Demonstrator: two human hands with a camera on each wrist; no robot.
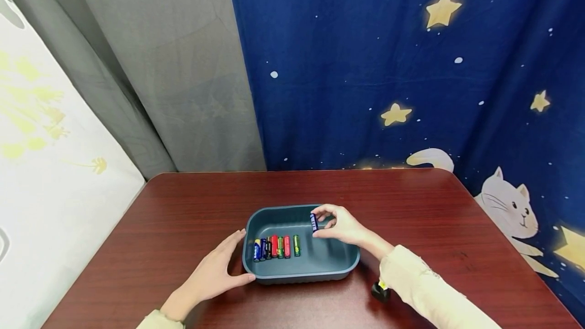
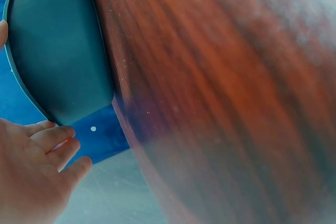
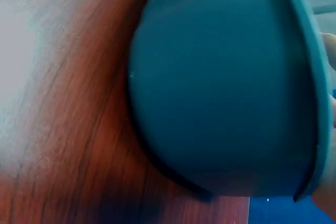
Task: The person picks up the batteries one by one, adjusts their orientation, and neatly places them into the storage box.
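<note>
A dark teal plastic bin (image 1: 320,265) sits on the table. Inside it, toward the left, several batteries stand side by side in a row: blue-and-yellow (image 1: 257,250), dark blue, black, red and green ones. A green battery (image 1: 296,245) lies a little apart at the row's right end. My right hand (image 1: 340,226) pinches a dark blue battery (image 1: 314,222) between thumb and fingers, over the bin's right half. With fingers spread, my left hand (image 1: 219,268) touches the bin's left rim. In the right wrist view the bin wall (image 3: 226,87) hides most of the right hand.
The reddish-brown wooden table (image 1: 192,202) extends around the bin. A small black object (image 1: 380,291) is by the right sleeve. Behind the table hang a grey curtain (image 1: 183,75) and a blue star-patterned curtain (image 1: 338,80).
</note>
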